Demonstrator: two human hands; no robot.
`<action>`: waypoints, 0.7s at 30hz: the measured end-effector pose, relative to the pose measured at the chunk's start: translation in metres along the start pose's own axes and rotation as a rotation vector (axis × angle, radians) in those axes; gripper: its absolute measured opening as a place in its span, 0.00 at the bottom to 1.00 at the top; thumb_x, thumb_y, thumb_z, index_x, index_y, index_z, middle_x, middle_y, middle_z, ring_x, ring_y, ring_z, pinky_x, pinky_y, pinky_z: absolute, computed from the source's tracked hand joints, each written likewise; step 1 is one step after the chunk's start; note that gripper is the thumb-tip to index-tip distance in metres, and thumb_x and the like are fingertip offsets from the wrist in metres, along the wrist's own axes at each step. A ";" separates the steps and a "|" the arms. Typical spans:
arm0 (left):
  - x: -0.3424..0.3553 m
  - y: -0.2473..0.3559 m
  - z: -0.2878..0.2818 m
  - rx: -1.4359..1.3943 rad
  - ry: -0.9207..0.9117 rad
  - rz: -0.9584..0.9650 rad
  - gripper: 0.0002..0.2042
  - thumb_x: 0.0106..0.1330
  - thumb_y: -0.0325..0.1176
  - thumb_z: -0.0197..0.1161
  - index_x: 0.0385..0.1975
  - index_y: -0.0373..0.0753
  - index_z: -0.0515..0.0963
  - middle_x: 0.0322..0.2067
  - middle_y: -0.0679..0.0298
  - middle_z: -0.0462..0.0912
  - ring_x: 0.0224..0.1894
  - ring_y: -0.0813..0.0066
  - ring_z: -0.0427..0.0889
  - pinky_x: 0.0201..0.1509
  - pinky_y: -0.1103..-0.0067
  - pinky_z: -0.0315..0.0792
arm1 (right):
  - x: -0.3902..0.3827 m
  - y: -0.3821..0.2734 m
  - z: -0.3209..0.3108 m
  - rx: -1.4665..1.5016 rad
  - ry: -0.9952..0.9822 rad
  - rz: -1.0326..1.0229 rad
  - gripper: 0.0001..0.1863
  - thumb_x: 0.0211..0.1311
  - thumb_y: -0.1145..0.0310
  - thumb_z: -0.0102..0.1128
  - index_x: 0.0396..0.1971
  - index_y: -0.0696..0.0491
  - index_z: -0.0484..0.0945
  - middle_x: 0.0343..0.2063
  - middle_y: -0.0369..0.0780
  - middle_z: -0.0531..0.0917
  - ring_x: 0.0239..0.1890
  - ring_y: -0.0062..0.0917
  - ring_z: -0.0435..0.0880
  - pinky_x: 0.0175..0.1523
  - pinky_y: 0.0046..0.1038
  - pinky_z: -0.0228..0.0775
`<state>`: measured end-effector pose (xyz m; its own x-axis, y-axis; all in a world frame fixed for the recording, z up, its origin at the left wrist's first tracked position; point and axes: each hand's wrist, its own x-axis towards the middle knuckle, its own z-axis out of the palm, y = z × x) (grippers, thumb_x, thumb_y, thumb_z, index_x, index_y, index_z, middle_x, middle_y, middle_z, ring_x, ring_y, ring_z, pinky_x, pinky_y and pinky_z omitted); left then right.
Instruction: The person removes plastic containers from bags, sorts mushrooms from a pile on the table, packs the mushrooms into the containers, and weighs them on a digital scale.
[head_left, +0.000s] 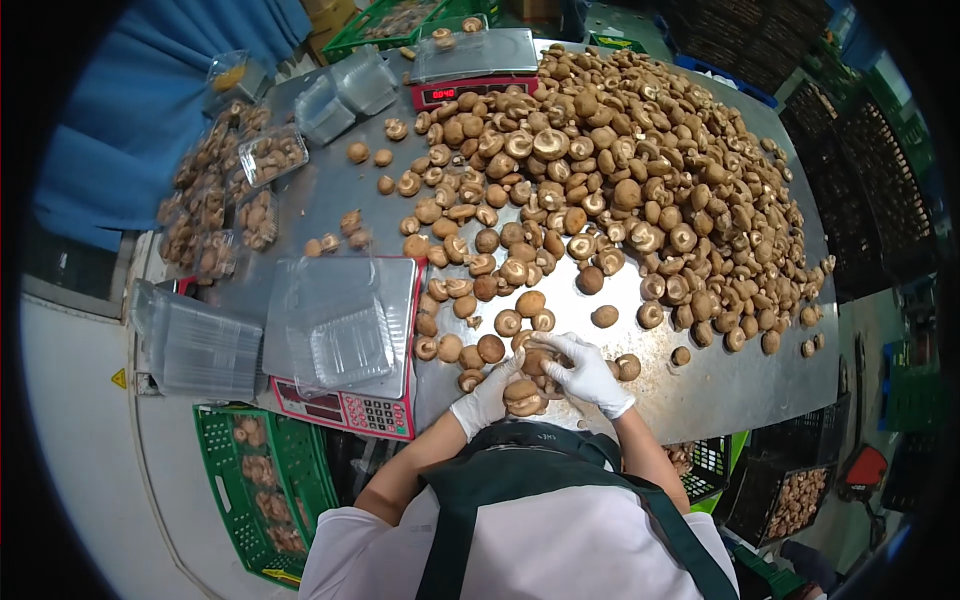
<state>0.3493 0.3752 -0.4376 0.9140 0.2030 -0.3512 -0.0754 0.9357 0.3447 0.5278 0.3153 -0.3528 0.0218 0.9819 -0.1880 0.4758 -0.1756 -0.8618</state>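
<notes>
Nearest the camera were the wearer's white shirt (570, 540) and dark green apron (540, 437), pressed close to the table's near edge. Just beyond, both hands wore white gloves and met over a small cluster of mushrooms (522, 398). The right hand (593, 376) had its thumb and fingers bent about a brown cap; the left hand (485, 399) lay along the cluster's other side, and whether it gripped any of them I could not tell.

Handling them well, I judged, called for light, even pressure around the cap, since a hard pinch could bruise it or tear the gills. Cupped palms on the apron side seemed wise, as a round cap so near the edge could roll off. Turning each piece would let both faces be checked.

Around the gloves lay loose mushrooms, some caps up, others showing pale undersides. To the left stood a red-framed scale (375, 412) bearing a clear plastic tray (352, 345), with a stack of clear trays (205, 345) beside it. To the right and farther off, a broad heap (690, 200) covered much of the steel table (755, 378). A second scale (470, 92) stood at the far side, and filled packs (257, 220) lay at far left.
</notes>
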 end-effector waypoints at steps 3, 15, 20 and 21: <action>-0.003 -0.004 -0.005 -0.011 0.164 -0.012 0.28 0.65 0.55 0.48 0.56 0.37 0.64 0.42 0.59 0.76 0.43 0.68 0.79 0.44 0.74 0.76 | 0.008 -0.009 -0.004 0.277 -0.060 0.014 0.24 0.56 0.77 0.56 0.55 0.55 0.69 0.44 0.42 0.81 0.38 0.23 0.80 0.44 0.23 0.73; -0.004 0.009 0.022 0.426 0.073 0.158 0.23 0.61 0.28 0.58 0.57 0.35 0.62 0.46 0.64 0.72 0.49 0.74 0.74 0.51 0.79 0.72 | 0.009 0.016 -0.001 0.750 0.091 0.073 0.21 0.59 0.75 0.57 0.54 0.59 0.69 0.45 0.38 0.79 0.44 0.19 0.78 0.48 0.19 0.70; -0.003 -0.004 0.023 0.462 0.156 -0.053 0.23 0.65 0.33 0.56 0.58 0.32 0.62 0.53 0.63 0.69 0.54 0.79 0.69 0.59 0.83 0.61 | 0.002 0.028 0.005 1.003 0.161 0.173 0.18 0.62 0.74 0.53 0.53 0.60 0.69 0.42 0.39 0.79 0.39 0.17 0.79 0.41 0.16 0.72; -0.002 -0.005 0.026 0.466 0.152 -0.055 0.23 0.65 0.33 0.56 0.58 0.32 0.62 0.53 0.63 0.69 0.54 0.79 0.69 0.59 0.83 0.61 | 0.001 0.030 0.005 1.045 0.179 0.188 0.18 0.63 0.74 0.52 0.52 0.60 0.69 0.42 0.39 0.79 0.39 0.17 0.79 0.41 0.16 0.73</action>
<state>0.3585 0.3625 -0.4157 0.8403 0.2295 -0.4911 0.1896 0.7243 0.6629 0.5377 0.3107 -0.3809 0.1852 0.9141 -0.3608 -0.5334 -0.2149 -0.8181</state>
